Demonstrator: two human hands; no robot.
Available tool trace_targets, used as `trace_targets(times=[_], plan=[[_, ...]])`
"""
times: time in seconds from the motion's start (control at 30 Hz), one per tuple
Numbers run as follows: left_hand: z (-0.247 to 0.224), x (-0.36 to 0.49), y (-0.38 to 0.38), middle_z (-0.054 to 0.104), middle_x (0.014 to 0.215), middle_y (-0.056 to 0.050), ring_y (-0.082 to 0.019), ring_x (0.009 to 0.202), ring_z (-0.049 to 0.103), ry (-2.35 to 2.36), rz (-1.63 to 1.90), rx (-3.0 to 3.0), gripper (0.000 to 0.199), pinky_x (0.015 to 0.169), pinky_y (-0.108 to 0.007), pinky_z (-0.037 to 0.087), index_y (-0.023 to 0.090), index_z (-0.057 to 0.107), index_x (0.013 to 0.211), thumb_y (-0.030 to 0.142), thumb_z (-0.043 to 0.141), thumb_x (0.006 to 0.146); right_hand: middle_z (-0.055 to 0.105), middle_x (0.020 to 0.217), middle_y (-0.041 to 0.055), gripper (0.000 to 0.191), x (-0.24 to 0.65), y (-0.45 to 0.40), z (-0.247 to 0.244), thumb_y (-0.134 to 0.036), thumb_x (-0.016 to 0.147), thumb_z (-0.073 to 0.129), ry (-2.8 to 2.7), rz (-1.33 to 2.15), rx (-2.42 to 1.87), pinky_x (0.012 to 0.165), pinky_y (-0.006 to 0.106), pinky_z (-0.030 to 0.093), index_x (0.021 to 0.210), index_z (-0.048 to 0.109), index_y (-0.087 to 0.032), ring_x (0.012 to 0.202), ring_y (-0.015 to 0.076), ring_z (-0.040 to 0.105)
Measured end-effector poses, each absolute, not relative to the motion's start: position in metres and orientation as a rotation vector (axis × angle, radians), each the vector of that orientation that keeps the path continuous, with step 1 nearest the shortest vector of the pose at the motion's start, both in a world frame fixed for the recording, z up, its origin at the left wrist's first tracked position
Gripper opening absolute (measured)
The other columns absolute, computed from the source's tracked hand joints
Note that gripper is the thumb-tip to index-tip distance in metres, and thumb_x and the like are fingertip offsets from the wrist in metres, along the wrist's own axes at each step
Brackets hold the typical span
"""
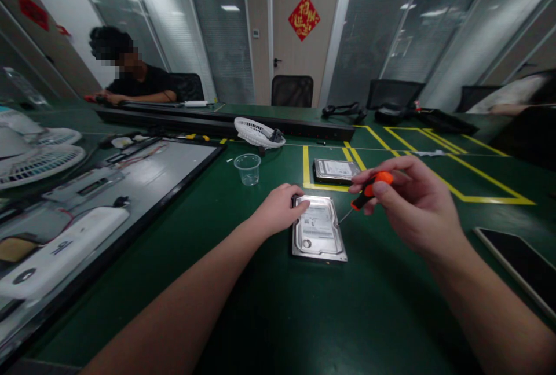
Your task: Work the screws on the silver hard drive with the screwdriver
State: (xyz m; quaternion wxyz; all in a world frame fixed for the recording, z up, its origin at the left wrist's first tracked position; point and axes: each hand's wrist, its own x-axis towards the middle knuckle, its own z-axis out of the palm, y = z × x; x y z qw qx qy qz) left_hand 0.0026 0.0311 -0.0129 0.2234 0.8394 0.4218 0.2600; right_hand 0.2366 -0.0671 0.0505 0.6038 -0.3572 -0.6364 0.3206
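A silver hard drive (319, 227) lies flat on the green table in front of me, label side up. My left hand (280, 210) grips its far left corner, thumb on the top face and fingers around the edge. In my right hand (410, 204) is a screwdriver (369, 190) with an orange and black handle, pinched between thumb and fingers. The screwdriver's thin shaft slants down to the drive's right edge, its tip at or very near a spot there. A second hard drive (335, 170) rests just beyond, partly behind my right fingers.
A clear plastic cup (247, 169) stands to the left beyond my hand, with a white fan grille (259, 133) behind it. A large panel (174, 169) with parts fills the left; a phone (521, 265) lies at right. A person (136, 83) sits across the table.
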Motion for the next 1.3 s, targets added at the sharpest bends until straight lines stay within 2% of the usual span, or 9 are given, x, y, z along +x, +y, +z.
trace_targets(times=[0.17,0.3,0.43,0.57,0.7,0.83,0.97,1.13,1.3], plan=[[-0.0120,0.0029,0.0309,0.067,0.104,-0.007,-0.021,0.088,0.063,1.167,0.717,2.313,0.028,0.082,-0.036,0.051,0.018,0.074,0.111,0.040,0.063,0.095,0.075,0.112,0.0071,0.021,0.2381,-0.0663,0.0508,-0.027,0.099,0.066,-1.508,0.767,-0.812,0.062,0.030,0.061,0.120,0.072,-0.029,0.095,0.0223,0.073],[-0.0119,0.0030,0.0309,0.067,0.104,-0.007,-0.022,0.089,0.063,1.167,0.705,2.318,0.028,0.083,-0.036,0.051,0.019,0.074,0.111,0.040,0.062,0.096,0.073,0.116,0.0083,0.026,0.2379,-0.0654,0.0514,-0.030,0.103,0.058,-1.477,0.850,-0.800,0.062,0.034,0.060,0.123,0.074,-0.031,0.098,0.0247,0.071],[-0.0135,0.0025,0.0318,0.067,0.105,-0.007,-0.022,0.090,0.063,1.164,0.713,2.320,0.030,0.084,-0.036,0.051,0.019,0.074,0.112,0.041,0.062,0.096,0.073,0.115,0.0082,0.024,0.2372,-0.0658,0.0515,-0.031,0.103,0.059,-1.468,0.855,-0.810,0.062,0.034,0.060,0.121,0.074,-0.031,0.094,0.0239,0.070],[-0.0140,0.0024,0.0321,0.067,0.104,-0.007,-0.022,0.088,0.063,1.165,0.710,2.324,0.030,0.082,-0.036,0.050,0.018,0.074,0.112,0.040,0.063,0.096,0.075,0.111,0.0070,0.017,0.2376,-0.0663,0.0514,-0.029,0.096,0.070,-1.487,0.751,-0.852,0.059,0.030,0.060,0.113,0.072,-0.028,0.083,0.0191,0.070],[-0.0132,0.0033,0.0315,0.066,0.103,-0.007,-0.021,0.087,0.063,1.171,0.707,2.321,0.030,0.081,-0.035,0.050,0.018,0.074,0.112,0.040,0.063,0.095,0.075,0.107,0.0057,0.017,0.2379,-0.0664,0.0516,-0.028,0.092,0.077,-1.488,0.711,-0.873,0.057,0.028,0.060,0.106,0.067,-0.027,0.090,0.0203,0.072],[-0.0138,0.0036,0.0317,0.066,0.103,-0.007,-0.021,0.087,0.063,1.171,0.714,2.320,0.029,0.081,-0.035,0.051,0.019,0.074,0.112,0.040,0.063,0.095,0.075,0.106,0.0051,0.021,0.2382,-0.0657,0.0500,-0.029,0.094,0.074,-1.502,0.723,-0.859,0.059,0.030,0.060,0.113,0.067,-0.029,0.092,0.0213,0.073],[-0.0143,0.0027,0.0319,0.066,0.103,-0.007,-0.022,0.089,0.063,1.175,0.713,2.321,0.029,0.082,-0.036,0.051,0.019,0.074,0.112,0.041,0.063,0.096,0.075,0.111,0.0070,0.024,0.2377,-0.0647,0.0487,-0.032,0.101,0.063,-1.469,0.806,-0.822,0.062,0.033,0.059,0.124,0.071,-0.031,0.093,0.0227,0.072],[-0.0133,0.0019,0.0313,0.066,0.104,-0.007,-0.021,0.088,0.063,1.172,0.701,2.310,0.030,0.081,-0.035,0.051,0.019,0.074,0.113,0.040,0.063,0.096,0.074,0.113,0.0084,0.025,0.2367,-0.0643,0.0498,-0.032,0.103,0.057,-1.428,0.871,-0.822,0.061,0.034,0.059,0.121,0.075,-0.032,0.100,0.0269,0.071],[-0.0133,0.0018,0.0314,0.066,0.103,-0.007,-0.022,0.088,0.063,1.167,0.705,2.318,0.030,0.081,-0.036,0.050,0.018,0.074,0.112,0.041,0.062,0.096,0.074,0.110,0.0071,0.017,0.2369,-0.0649,0.0500,-0.030,0.100,0.064,-1.444,0.809,-0.826,0.059,0.033,0.059,0.115,0.073,-0.031,0.086,0.0221,0.071]])
